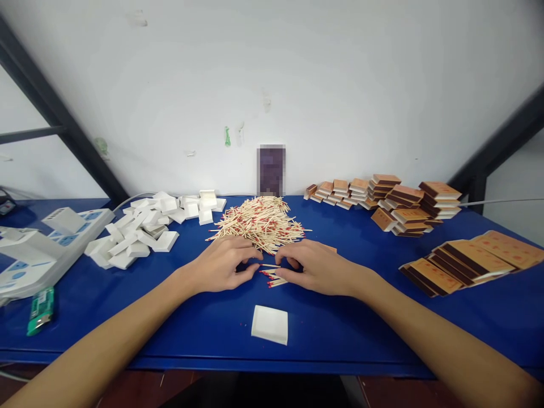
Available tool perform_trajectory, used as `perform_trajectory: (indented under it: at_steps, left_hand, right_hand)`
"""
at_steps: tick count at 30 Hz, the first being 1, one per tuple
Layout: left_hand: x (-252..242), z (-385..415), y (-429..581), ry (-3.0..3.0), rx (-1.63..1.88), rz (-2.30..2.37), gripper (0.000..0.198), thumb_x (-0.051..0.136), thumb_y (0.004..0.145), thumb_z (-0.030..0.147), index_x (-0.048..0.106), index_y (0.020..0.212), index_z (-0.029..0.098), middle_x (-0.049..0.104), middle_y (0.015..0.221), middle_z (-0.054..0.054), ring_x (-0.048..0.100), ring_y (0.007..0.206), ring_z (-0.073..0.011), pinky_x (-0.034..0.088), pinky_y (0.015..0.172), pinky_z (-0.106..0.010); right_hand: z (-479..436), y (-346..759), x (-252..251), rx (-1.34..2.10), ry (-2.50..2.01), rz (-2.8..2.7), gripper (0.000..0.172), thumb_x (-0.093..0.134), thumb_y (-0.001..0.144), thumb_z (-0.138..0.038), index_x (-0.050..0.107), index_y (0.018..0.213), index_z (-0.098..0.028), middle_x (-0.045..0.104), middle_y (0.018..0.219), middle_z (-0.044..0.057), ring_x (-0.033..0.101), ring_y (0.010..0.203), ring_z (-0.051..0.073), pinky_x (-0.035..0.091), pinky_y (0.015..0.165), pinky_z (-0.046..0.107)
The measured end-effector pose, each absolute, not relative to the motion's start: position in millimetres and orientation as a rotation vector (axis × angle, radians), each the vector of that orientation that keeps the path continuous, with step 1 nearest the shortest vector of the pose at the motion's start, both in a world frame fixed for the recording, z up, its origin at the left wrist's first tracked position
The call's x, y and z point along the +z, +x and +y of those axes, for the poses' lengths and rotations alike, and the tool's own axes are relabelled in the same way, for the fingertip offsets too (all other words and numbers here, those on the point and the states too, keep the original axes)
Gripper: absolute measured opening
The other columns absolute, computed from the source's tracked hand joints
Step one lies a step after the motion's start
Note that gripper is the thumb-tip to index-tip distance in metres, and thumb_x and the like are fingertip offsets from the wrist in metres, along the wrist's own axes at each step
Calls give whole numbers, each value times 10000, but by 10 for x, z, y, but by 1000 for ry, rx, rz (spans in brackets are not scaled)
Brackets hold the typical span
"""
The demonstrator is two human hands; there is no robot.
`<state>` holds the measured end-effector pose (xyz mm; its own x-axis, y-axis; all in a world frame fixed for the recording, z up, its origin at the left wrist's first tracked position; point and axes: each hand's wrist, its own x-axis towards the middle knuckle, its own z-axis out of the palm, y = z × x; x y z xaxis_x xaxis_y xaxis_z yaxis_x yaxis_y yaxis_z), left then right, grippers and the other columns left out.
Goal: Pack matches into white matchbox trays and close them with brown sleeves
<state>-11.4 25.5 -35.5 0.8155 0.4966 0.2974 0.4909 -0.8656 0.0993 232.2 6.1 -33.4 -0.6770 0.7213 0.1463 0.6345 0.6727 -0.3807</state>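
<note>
A large heap of red-tipped matchsticks lies on the blue table before me. My left hand rests at its near left side, fingers curved and thumb apart, holding nothing I can see. My right hand is opposite, its thumb and bent forefinger closing on the end of a matchstick. Under and beside that thumb is a small bunch of matchsticks, heads to the left. An open white matchbox tray lies nearer to me. Part of an orange-brown piece shows behind my right hand.
On the left are piled white trays, a white power strip with plugs, and a green packet. Stacked matchboxes stand at back right, with a leaning row of matchbox sleeves nearer. A dark pixelated rectangle is against the wall.
</note>
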Motion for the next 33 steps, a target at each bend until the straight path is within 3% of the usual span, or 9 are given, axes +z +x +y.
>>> perform_trajectory:
  at_steps: [4, 10, 17, 24, 33]
  left_hand:
    - [-345, 246, -115, 2969, 409, 859, 212, 524, 912, 278, 665, 1044, 190, 619, 804, -14, 578, 735, -154, 422, 680, -286]
    - [-333, 232, -95, 2950, 297, 895, 266, 536, 904, 340, 672, 1077, 189, 622, 823, -24, 591, 759, -172, 431, 698, -294]
    - [-318, 210, -76, 2930, 234, 871, 262, 554, 897, 323, 688, 1089, 206, 610, 841, -32, 580, 784, -178, 418, 701, -292]
    - [-331, 234, -110, 2930, 252, 709, 238, 482, 974, 246, 686, 1095, 218, 615, 873, -41, 568, 837, -168, 412, 747, -282]
    - [-346, 229, -64, 2834, 325, 606, 239, 469, 986, 209, 697, 1054, 196, 642, 900, -51, 572, 869, -164, 433, 790, -288]
  right_hand:
    - [53, 2327, -327, 441, -1100, -2607, 122, 624, 852, -320, 603, 846, -200, 546, 669, -38, 462, 613, 108, 246, 553, 243]
    - [57, 2315, -336, 439, -1098, -2604, 117, 550, 903, -285, 595, 839, -198, 549, 663, -32, 457, 608, 106, 244, 563, 251]
    - [53, 2366, -301, 530, -1119, -2639, 254, 686, 792, -452, 622, 882, -223, 579, 761, -26, 503, 680, 126, 259, 563, 246]
    - [69, 2313, -383, 590, -1080, -2576, 122, 654, 820, -313, 647, 817, -191, 575, 704, -21, 485, 636, 112, 315, 594, 246]
    - [43, 2255, -411, 563, -1036, -2555, 86, 645, 827, -263, 660, 870, -191, 587, 721, -17, 486, 634, 113, 317, 596, 242]
